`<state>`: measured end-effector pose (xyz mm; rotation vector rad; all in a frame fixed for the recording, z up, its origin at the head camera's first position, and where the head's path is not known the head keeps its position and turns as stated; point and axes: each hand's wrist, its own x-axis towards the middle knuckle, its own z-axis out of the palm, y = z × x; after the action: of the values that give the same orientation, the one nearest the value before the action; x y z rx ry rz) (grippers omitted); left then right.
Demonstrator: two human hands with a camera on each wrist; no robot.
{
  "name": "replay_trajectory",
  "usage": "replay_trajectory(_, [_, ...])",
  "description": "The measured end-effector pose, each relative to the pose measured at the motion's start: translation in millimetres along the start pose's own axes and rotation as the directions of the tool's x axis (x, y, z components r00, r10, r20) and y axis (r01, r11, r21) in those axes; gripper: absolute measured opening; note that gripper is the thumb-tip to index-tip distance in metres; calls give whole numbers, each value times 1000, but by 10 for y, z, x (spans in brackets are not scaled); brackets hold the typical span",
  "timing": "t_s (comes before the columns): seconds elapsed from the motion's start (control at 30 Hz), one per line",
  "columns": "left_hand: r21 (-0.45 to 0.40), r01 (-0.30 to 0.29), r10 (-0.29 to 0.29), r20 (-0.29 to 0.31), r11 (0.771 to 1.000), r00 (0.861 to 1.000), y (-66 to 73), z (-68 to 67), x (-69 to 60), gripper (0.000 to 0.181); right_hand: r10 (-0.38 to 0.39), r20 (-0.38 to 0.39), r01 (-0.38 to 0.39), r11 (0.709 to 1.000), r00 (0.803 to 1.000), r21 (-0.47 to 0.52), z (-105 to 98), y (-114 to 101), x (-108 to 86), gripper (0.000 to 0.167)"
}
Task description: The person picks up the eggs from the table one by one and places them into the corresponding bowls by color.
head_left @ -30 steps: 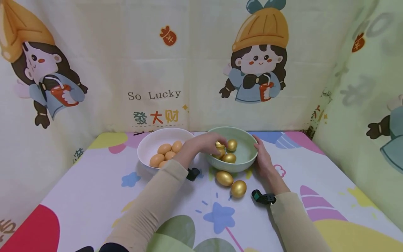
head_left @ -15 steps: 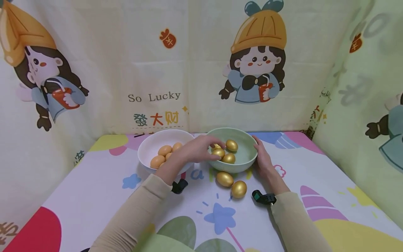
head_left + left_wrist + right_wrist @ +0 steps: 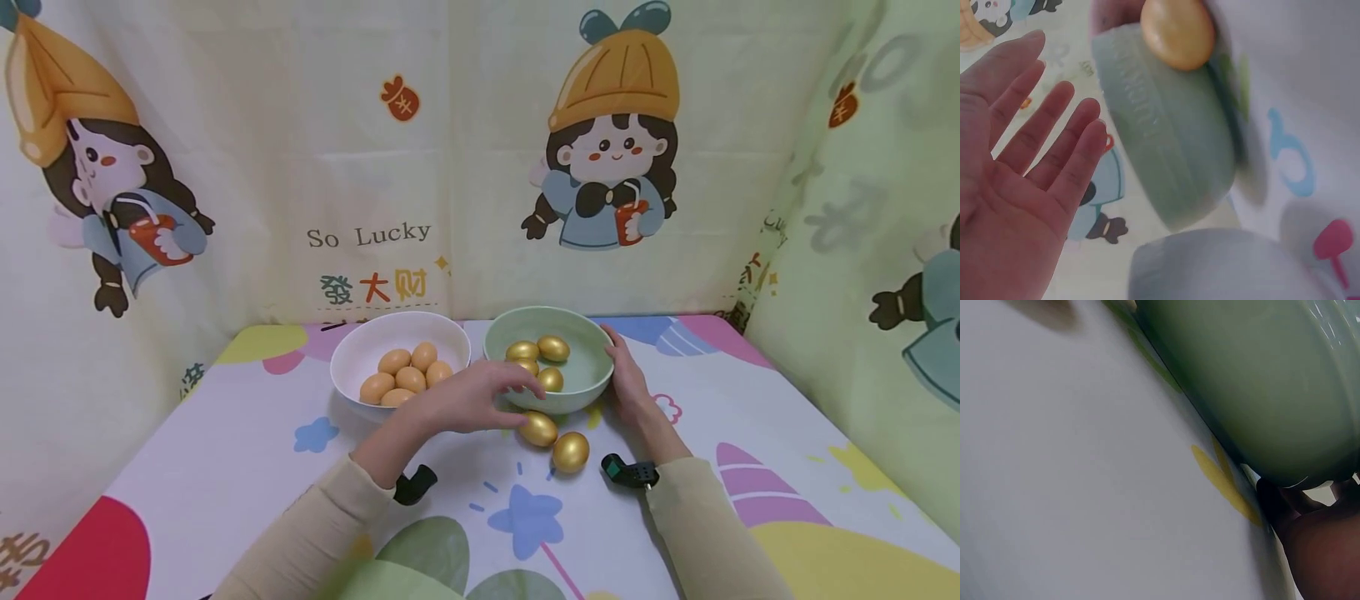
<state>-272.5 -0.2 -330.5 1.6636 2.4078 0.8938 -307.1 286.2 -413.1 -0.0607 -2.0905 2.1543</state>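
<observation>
In the head view my left hand (image 3: 468,400) hovers in front of the two bowls, fingers extended and nothing held. Its thumb tip is right by a golden egg (image 3: 540,430) on the table; whether they touch I cannot tell. A second golden egg (image 3: 571,452) lies just nearer to me. The left wrist view shows the spread palm (image 3: 1022,187) beside the green bowl (image 3: 1172,137). My right hand (image 3: 632,385) holds the right side of that green bowl (image 3: 585,375), fingers against its wall and low edge. Several golden eggs (image 3: 553,348) lie inside it, partly hidden by my left hand.
A white bowl (image 3: 352,342) with several brown eggs (image 3: 410,380) stands left of the green bowl, close to it. Both sit near the back edge of a table with a printed cloth (image 3: 247,450). A printed curtain (image 3: 480,167) rises behind.
My left hand has drawn back out of the green bowl, toward me and down to the golden eggs on the table. The right hand stays on the bowl.
</observation>
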Motion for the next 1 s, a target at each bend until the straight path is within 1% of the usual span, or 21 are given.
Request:
replay_trajectory(0.1, [6,-19,19,23,1000,1000,-19,85,-23,29,-1,7,1,1000,1000,10,0,10,-2,56])
replay_trajectory(0.27, [79,-40,35,63,996,997,-57,220,-22,33,-5,10,5,1000,1000,7,3,25,-4,56])
replay_trajectory(0.37, [126,-35,24,92,991,995,-53,270,-6,34,-6,4,6,1000,1000,-6,3,20,-5,56])
replay_trajectory(0.43, [165,-16,-3,112,986,994,-42,294,5,36,-5,1,5,1000,1000,-10,3,17,-2,56])
replay_trajectory(0.47, [185,-9,-15,123,983,992,-39,307,10,36,-4,1,4,1000,1000,-12,3,15,-1,56])
replay_trajectory(0.6, [298,2,-52,158,955,986,-36,367,17,38,6,2,-6,1000,1000,-14,11,12,8,57])
replay_trajectory(0.73, [377,-21,-45,165,926,985,-37,419,2,40,16,1,-16,1000,1000,-19,21,8,7,57])
replay_trajectory(0.8, [393,-34,-29,154,919,988,-37,432,-6,40,14,1,-14,1000,1000,-17,23,3,5,57])
replay_trajectory(0.87, [390,-44,-12,140,920,990,-34,437,-16,38,14,-1,-14,1000,1000,-17,21,-3,1,57])
replay_trajectory(0.93, [375,-45,-3,127,926,992,-37,441,-29,37,15,-8,-15,1000,1000,-14,15,-11,-2,56])
replay_trajectory(1.0, [343,-41,1,118,938,993,-48,450,-49,36,18,-11,-18,1000,1000,-13,12,-18,-8,56])
